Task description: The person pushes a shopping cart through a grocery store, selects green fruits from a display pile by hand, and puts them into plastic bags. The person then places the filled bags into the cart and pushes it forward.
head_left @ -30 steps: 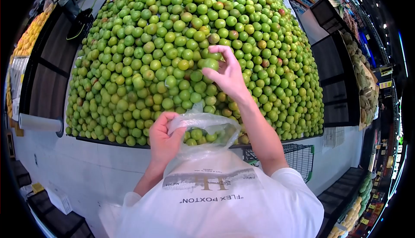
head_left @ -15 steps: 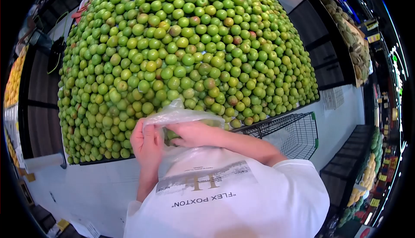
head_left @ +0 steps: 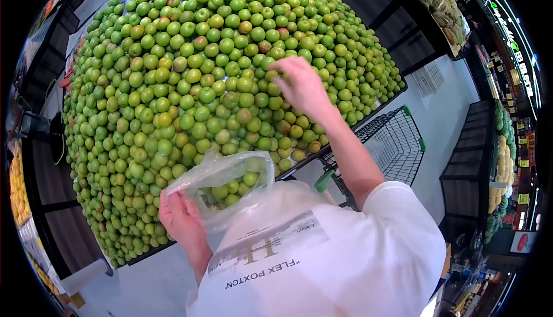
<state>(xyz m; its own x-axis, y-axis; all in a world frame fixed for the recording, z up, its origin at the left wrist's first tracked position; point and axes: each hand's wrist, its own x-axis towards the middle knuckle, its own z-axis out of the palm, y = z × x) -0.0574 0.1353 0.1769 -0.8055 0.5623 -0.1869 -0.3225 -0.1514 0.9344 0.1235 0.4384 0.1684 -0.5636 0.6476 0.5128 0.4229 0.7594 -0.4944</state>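
Observation:
A thin, clear plastic bag (head_left: 262, 170) has its mouth spread wide in front of my shirt. My left hand (head_left: 183, 216) pinches the bag's left rim between thumb and fingers. Several green fruits (head_left: 233, 187) show within the mouth; whether they lie in the bag or behind the clear film, I cannot tell. Further up, my right hand (head_left: 302, 86) reaches over a big heap of round green fruit (head_left: 190, 86), some with reddish-brown patches. Its thumb and fingers are curved and apart, close around a fruit at the heap's surface. No firm grip on it shows.
A green-cornered wire shopping cart (head_left: 394, 144) stands to the right of the heap, beside my right forearm. Dark display stands (head_left: 469, 150) with other produce line the right side. Yellow fruit (head_left: 19, 184) sits on a stand at far left.
My right hand has left the bag and moved up and right to the heap. The bag's mouth has widened, with my left hand still on its rim. The view has turned.

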